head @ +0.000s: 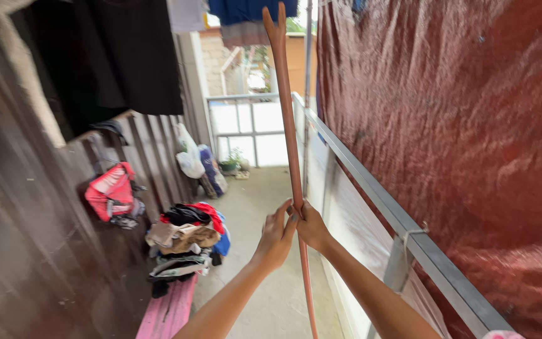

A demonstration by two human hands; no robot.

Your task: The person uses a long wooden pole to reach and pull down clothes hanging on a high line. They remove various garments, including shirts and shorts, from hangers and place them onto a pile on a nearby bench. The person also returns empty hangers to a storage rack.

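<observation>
- A long reddish-brown pole with a forked top stands nearly upright in the middle of the view, its tip up by the dark blue hanging garment.
- The right hand is clenched round the pole partway up.
- The left hand touches the pole just beside it, fingers loosely curled.
- To the right runs a metal railing under a dark red tarpaulin.
- Lower left, a heap of clothes lies on a pink bench.
</observation>
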